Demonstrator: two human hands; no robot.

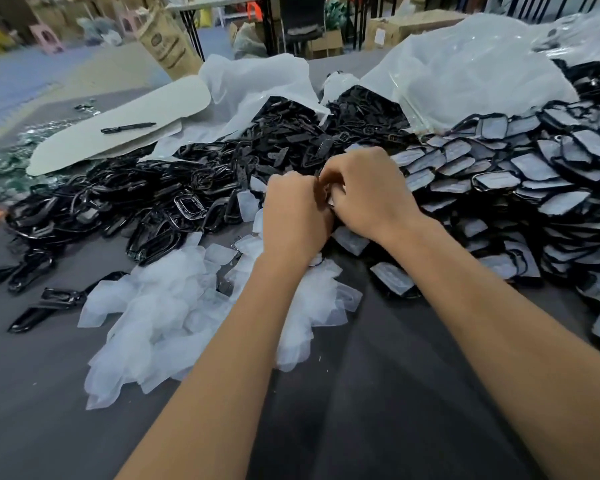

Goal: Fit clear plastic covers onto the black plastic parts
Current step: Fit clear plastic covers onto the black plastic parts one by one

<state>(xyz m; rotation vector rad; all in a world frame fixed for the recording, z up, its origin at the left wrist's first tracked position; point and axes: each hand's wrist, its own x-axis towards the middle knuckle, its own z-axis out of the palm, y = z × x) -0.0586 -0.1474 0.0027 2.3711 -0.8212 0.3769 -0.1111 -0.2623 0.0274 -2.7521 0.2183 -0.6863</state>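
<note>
My left hand [291, 216] and my right hand [368, 192] meet at the middle of the table, fingers curled round one small piece [330, 197] held between them; only a dark and pale sliver of it shows. A heap of bare black plastic parts [125, 202] spreads to the left. Clear plastic covers [160, 306] lie piled in front of my left forearm. Black parts with covers on them [534, 174] are stacked in overlapping rows on the right.
Two torn white plastic bags [465, 71] spill more black parts [291, 133] at the back. A pale flat board [125, 133] with a black strip on it lies at the back left. The grey table [49, 410] shows in front. Boxes and table legs stand beyond.
</note>
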